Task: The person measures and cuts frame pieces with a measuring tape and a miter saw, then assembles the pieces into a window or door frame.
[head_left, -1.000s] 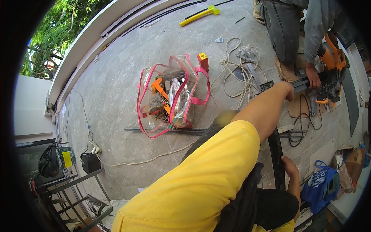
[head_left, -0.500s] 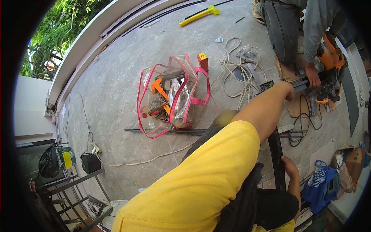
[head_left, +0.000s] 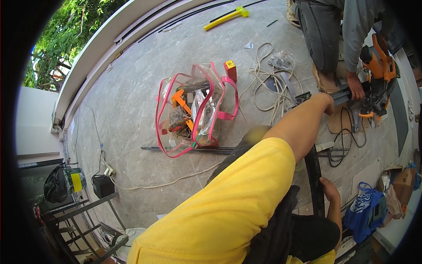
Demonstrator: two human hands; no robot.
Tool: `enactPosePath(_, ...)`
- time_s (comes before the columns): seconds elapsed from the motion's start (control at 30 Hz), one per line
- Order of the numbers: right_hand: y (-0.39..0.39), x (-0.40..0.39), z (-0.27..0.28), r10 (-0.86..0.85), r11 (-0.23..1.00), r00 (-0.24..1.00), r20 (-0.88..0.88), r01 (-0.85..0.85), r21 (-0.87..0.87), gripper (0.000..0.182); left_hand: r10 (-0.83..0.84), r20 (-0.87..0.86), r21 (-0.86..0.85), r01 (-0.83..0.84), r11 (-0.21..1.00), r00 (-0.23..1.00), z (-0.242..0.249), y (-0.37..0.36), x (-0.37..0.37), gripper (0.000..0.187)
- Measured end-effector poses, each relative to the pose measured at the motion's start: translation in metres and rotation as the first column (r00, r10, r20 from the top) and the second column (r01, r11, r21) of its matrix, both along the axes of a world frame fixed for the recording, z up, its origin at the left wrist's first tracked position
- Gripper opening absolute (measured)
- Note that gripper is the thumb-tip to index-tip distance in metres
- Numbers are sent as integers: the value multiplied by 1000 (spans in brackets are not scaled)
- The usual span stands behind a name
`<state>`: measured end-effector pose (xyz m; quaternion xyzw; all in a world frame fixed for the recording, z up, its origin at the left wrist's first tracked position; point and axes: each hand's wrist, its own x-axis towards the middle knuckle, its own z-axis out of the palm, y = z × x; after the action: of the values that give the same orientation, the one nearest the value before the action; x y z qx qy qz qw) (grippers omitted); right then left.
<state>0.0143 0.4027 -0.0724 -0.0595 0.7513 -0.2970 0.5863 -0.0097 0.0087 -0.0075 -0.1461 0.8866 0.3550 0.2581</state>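
Head view: grey tiled floor (head_left: pixel 132 101) is running out to a curved white sill (head_left: pixel 94 53), with green foliage (head_left: pixel 57 39) showing beyond it. A clear pink-trimmed bag (head_left: pixel 193 110) of tools is lying mid-floor, a yellow mallet (head_left: pixel 226 16) far off by the sill, a pale cord (head_left: pixel 268 83) looping beside the bag. The person's left hand (head_left: pixel 327 102) is reaching forward onto a grey bar (head_left: pixel 343 94), which is lying across the floor toward an orange saw (head_left: pixel 378 79); its fingers are hidden, so the grip cannot be told. The right hand (head_left: pixel 329 190) is wrapping closed around a black strip (head_left: pixel 313 176) standing near the knee. A co-worker's hand (head_left: pixel 355 90) is pressing the same bar beside the saw. A blue bag (head_left: pixel 367 211) is sitting at lower right.
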Motion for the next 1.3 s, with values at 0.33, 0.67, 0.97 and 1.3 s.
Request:
enactPosePath(0.33, -3, 2, 4, -3, 1000, 1000, 12, 3, -4, 45, -6, -9, -5, 6, 1000, 1000, -2, 0, 0, 39)
enactPosePath(0.67, -7, 4, 8, -2, 1000, 1000, -10, 2, 11, 47, 0, -25, -2, 0, 1000, 1000, -5, 0, -1, 40)
enactPosePath(0.97, -5, 4, 8, 0, 1000, 1000, -16, 0, 14, 45, 12, -46, -8, -12, 1000, 999, -1, 0, 4, 40)
enactPosePath(1.3, -4, 3, 5, -7, 1000, 1000, -2, 7, -12, 45, 13, -48, -10, -14, 1000, 999, 0, 0, 4, 41)
